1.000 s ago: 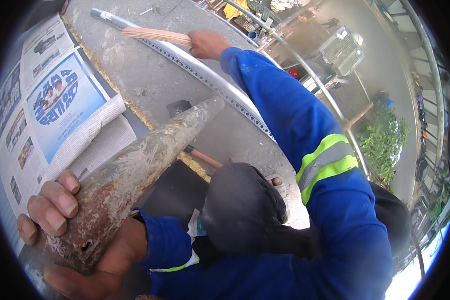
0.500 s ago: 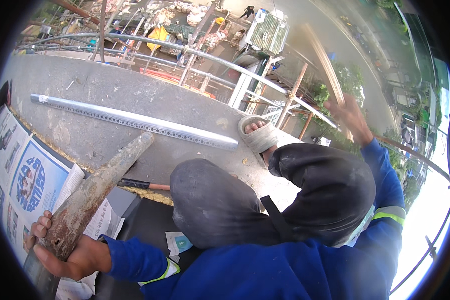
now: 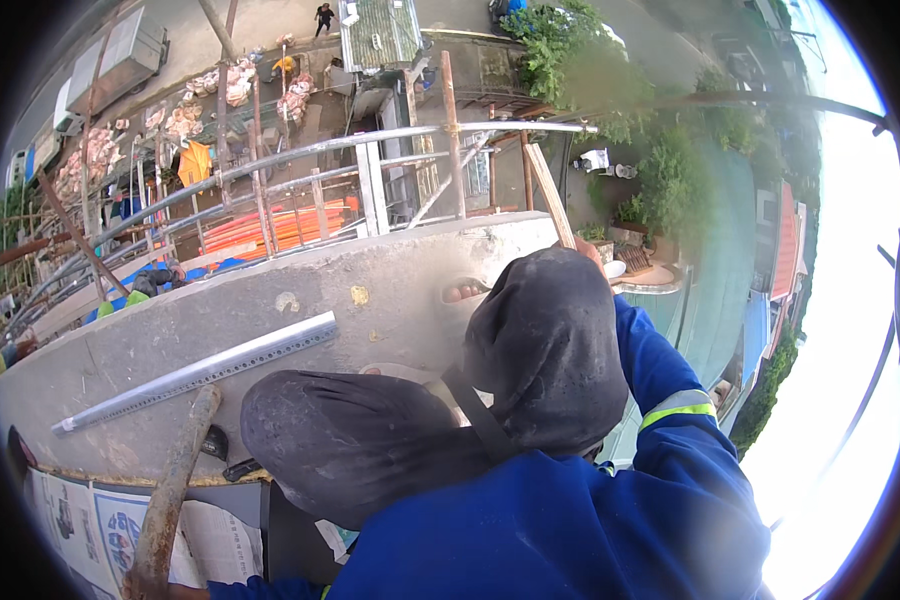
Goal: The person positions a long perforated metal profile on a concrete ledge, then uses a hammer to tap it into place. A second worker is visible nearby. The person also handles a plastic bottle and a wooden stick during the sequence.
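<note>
At the lower left edge, my left hand (image 3: 185,592) is wrapped round a rusty, mortar-crusted pole (image 3: 175,480); most of the hand is cut off by the frame. The pole slants up past my left knee. On the far side of my raised right knee, my right hand (image 3: 592,256) grips a thin wooden strip (image 3: 550,195), which points up and left over the ledge's outer edge. The knee hides the fingers in part. A long perforated metal bar (image 3: 200,370) lies on the concrete ledge (image 3: 390,290), just beyond the pole's end.
Tubular scaffold rails (image 3: 320,150) run along the ledge's outer side, with a deep drop to the ground. Newspaper sheets (image 3: 215,545) lie at lower left. A black tool handle (image 3: 242,469) rests by my left knee. Orange pipes (image 3: 280,228) and a yard are below.
My view has swung toward the right. The wooden strip, raised and blurred before, is now lower, beyond my right knee. The left hand still holds the pole, now nearer the lower edge.
</note>
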`<move>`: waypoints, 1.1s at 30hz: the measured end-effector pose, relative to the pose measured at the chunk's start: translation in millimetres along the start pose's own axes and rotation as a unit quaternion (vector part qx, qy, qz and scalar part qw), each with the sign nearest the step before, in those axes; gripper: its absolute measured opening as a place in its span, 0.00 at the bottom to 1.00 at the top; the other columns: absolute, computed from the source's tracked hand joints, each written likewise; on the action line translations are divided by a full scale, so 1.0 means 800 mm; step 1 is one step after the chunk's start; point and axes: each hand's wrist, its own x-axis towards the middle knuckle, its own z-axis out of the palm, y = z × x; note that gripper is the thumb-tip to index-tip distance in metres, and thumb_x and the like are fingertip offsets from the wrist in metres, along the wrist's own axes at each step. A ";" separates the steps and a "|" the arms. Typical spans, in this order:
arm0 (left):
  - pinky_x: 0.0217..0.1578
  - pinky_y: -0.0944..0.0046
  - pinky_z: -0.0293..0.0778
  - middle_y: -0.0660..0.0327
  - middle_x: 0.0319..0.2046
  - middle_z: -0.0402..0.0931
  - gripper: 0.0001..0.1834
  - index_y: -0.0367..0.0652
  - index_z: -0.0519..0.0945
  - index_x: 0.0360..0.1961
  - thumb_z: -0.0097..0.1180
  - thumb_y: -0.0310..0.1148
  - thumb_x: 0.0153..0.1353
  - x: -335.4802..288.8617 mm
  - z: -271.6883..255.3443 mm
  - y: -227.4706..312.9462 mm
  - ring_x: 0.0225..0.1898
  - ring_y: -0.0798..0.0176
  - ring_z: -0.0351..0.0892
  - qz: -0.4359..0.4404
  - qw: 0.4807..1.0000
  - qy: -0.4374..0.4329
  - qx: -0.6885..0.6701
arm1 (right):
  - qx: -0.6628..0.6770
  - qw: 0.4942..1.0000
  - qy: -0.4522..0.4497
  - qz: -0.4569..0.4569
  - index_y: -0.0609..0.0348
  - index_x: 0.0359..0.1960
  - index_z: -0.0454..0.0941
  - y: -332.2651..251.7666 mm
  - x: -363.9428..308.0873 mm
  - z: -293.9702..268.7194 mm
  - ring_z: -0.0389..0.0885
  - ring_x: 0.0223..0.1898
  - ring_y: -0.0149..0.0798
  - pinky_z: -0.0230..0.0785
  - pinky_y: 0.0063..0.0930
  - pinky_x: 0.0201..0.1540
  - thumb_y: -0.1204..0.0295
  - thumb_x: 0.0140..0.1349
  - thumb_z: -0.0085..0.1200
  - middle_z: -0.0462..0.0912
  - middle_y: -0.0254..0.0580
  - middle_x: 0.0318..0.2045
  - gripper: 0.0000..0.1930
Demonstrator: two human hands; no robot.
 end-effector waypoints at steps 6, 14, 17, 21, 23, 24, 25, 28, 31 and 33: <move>0.41 0.56 0.75 0.54 0.35 0.80 0.08 0.39 0.81 0.34 0.55 0.32 0.63 0.043 -0.027 -0.018 0.36 0.60 0.76 0.129 0.985 -0.097 0.058 | 0.162 0.942 0.171 0.240 0.61 0.34 0.74 0.150 -0.112 0.013 0.65 0.16 0.25 0.59 0.23 0.18 0.62 0.58 0.60 0.69 0.30 0.17 0.14; 0.32 0.57 0.76 0.55 0.29 0.81 0.12 0.34 0.82 0.36 0.56 0.34 0.63 0.085 -0.042 -0.057 0.29 0.61 0.76 0.202 0.969 -0.007 0.142 | 0.145 0.874 0.256 0.387 0.62 0.31 0.76 0.279 -0.271 0.114 0.75 0.19 0.38 0.68 0.36 0.24 0.58 0.48 0.66 0.78 0.39 0.20 0.20; 0.32 0.55 0.76 0.55 0.29 0.81 0.14 0.35 0.82 0.35 0.57 0.38 0.63 0.059 0.000 -0.042 0.29 0.60 0.76 0.160 0.984 0.022 0.081 | 0.159 0.863 0.236 0.417 0.65 0.32 0.77 0.285 -0.300 0.154 0.75 0.20 0.34 0.70 0.32 0.25 0.61 0.47 0.69 0.79 0.41 0.21 0.20; 0.32 0.55 0.76 0.55 0.30 0.82 0.15 0.35 0.82 0.36 0.57 0.39 0.63 0.033 0.054 -0.020 0.29 0.59 0.77 0.129 0.989 -0.010 0.067 | 0.126 0.860 0.236 0.435 0.67 0.35 0.78 0.272 -0.337 0.199 0.80 0.24 0.39 0.72 0.35 0.29 0.59 0.44 0.71 0.82 0.46 0.24 0.24; 0.32 0.54 0.76 0.55 0.30 0.82 0.15 0.36 0.82 0.36 0.57 0.39 0.63 0.029 0.067 -0.016 0.29 0.59 0.77 0.121 0.991 -0.025 0.059 | 0.152 0.863 0.203 0.436 0.68 0.36 0.78 0.262 -0.362 0.221 0.81 0.26 0.44 0.72 0.37 0.32 0.59 0.42 0.72 0.83 0.50 0.25 0.26; 0.32 0.54 0.76 0.55 0.30 0.82 0.15 0.36 0.82 0.36 0.57 0.40 0.63 0.029 0.071 -0.016 0.30 0.59 0.77 0.120 0.991 -0.029 0.056 | 0.170 0.866 0.184 0.433 0.68 0.37 0.79 0.256 -0.377 0.234 0.82 0.27 0.47 0.73 0.38 0.34 0.58 0.42 0.73 0.83 0.51 0.26 0.27; 0.32 0.54 0.76 0.55 0.30 0.82 0.15 0.36 0.82 0.36 0.57 0.40 0.63 0.029 0.072 -0.016 0.30 0.59 0.77 0.120 0.991 -0.033 0.052 | 0.143 0.875 0.196 0.419 0.69 0.33 0.78 0.252 -0.388 0.251 0.81 0.27 0.48 0.72 0.40 0.31 0.55 0.37 0.75 0.81 0.53 0.23 0.30; 0.33 0.54 0.76 0.55 0.31 0.82 0.16 0.36 0.82 0.37 0.57 0.41 0.63 0.030 0.072 -0.018 0.30 0.58 0.78 0.119 0.991 -0.036 0.043 | 0.101 0.865 0.153 0.468 0.70 0.32 0.79 0.260 -0.421 0.304 0.83 0.32 0.54 0.73 0.45 0.37 0.53 0.40 0.72 0.81 0.59 0.24 0.30; 0.33 0.53 0.76 0.55 0.31 0.82 0.16 0.37 0.82 0.38 0.57 0.42 0.63 0.029 0.074 -0.021 0.30 0.58 0.78 0.127 0.991 -0.034 0.034 | 0.051 0.870 0.211 0.443 0.66 0.33 0.80 0.285 -0.437 0.373 0.83 0.35 0.57 0.73 0.46 0.40 0.54 0.44 0.68 0.82 0.61 0.27 0.26; 0.33 0.53 0.76 0.55 0.32 0.82 0.17 0.37 0.82 0.38 0.57 0.42 0.63 0.030 0.077 -0.021 0.31 0.57 0.78 0.131 0.990 -0.036 0.032 | 0.140 0.874 0.208 0.416 0.63 0.33 0.80 0.303 -0.435 0.411 0.83 0.35 0.58 0.73 0.46 0.40 0.55 0.45 0.68 0.82 0.61 0.28 0.23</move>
